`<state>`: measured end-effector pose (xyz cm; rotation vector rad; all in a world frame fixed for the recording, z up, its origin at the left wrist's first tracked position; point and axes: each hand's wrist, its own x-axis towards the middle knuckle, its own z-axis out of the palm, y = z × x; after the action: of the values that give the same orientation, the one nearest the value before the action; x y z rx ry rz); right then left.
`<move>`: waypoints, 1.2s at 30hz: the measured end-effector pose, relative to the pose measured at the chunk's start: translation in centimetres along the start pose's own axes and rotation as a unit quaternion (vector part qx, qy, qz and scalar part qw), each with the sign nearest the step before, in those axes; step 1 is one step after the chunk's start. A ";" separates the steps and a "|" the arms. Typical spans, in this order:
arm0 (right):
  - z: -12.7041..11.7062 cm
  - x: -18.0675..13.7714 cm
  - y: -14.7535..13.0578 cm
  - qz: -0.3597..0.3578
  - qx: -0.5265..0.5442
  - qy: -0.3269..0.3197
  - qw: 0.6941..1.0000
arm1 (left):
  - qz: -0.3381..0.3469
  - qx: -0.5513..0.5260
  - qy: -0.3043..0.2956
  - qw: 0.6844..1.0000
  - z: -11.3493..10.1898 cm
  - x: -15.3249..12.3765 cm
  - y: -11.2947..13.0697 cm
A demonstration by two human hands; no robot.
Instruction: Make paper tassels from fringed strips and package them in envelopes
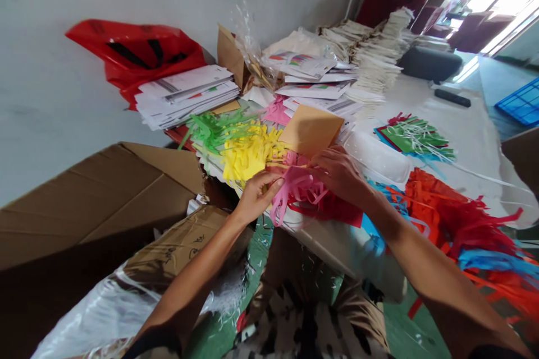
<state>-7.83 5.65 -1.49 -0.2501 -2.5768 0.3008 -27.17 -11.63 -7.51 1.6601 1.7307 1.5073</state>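
My left hand (255, 195) and my right hand (340, 173) meet over a bunch of pink paper strips (297, 188) at the table's near edge. Both hands have fingers curled on the strips. A tan envelope (310, 130) lies just beyond my right hand. Yellow paper strips (248, 152) and green paper strips (214, 128) lie to the left of the pink bunch. A red paper sheet (337, 208) sits under my right wrist.
Stacks of white printed sheets (185, 95) and a red plastic bag (138, 53) lie at the back left. Red and blue strips (458, 224) pile up on the right. Cardboard boxes (96, 202) stand left of the table. A blue crate (522, 102) sits far right.
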 end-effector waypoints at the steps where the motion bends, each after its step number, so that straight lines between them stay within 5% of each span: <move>1: 0.0 -0.1 -0.2 0.001 0.004 0.001 1.000 | -0.008 -0.005 0.003 1.000 0.0 -0.1 -0.1; 10: 0.6 -0.4 -1.9 0.066 0.096 0.005 0.993 | 0.044 0.090 0.051 0.994 0.5 -0.1 0.3; 21: -0.4 1.4 -2.5 0.039 0.057 0.038 0.997 | 0.092 0.224 0.071 0.968 0.4 0.1 0.3; 31: -0.2 1.4 -2.2 0.140 0.170 0.043 0.975 | 0.113 0.208 0.050 0.970 -0.7 -0.1 -0.5; 36: 0.2 1.4 -2.6 0.122 0.161 0.015 0.979 | 0.156 0.167 0.118 0.966 -0.4 0.2 0.2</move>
<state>-9.44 3.48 -0.29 -0.4467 -2.4200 0.7898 -27.48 -11.68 -7.10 2.0770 2.0143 1.6781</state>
